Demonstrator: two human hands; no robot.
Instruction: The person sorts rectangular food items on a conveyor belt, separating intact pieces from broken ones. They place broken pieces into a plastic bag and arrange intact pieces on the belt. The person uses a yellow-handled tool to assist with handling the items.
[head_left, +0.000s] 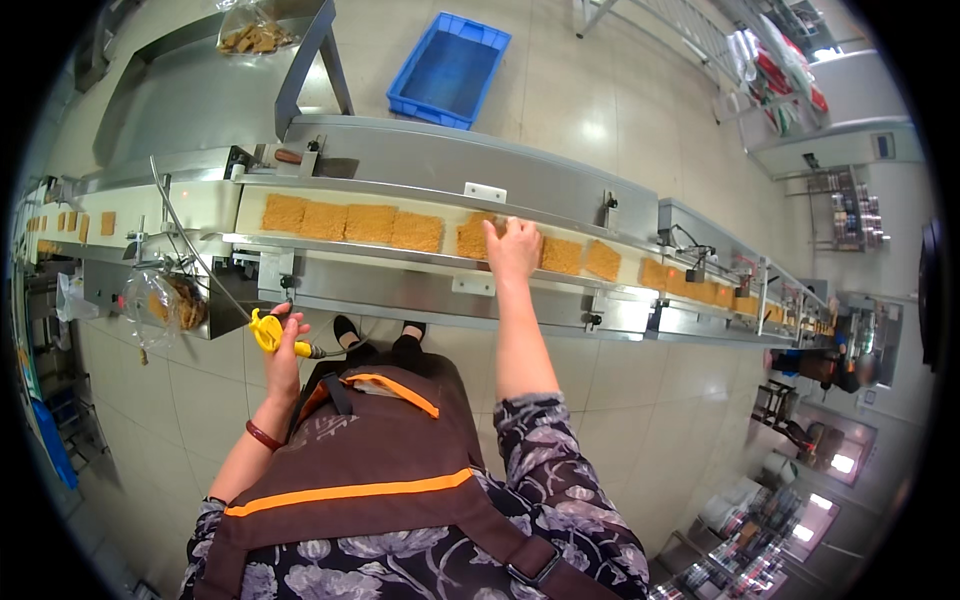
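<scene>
My left hand (284,345) is wrapped around a yellow air blow gun (267,330) with a long thin metal nozzle. Its nozzle reaches up and left across the near side of the conveyor. On the white belt (340,194) lie square golden-brown cakes with a crinkled surface, like fried noodle cakes. My right hand (514,248) is over the belt, its fingers bent down on one noodle cake (473,236); the fingertips are partly hidden. Several cakes (370,223) sit edge to edge to its left. Another cake (561,256) lies just right of the hand.
Metal rails (400,250) border the belt. A blue crate (450,70) stands on the floor beyond it. Clear bags of brown pieces are on a metal table (190,100) at the far left and beside the conveyor (165,303). More cakes (700,290) line the belt at right.
</scene>
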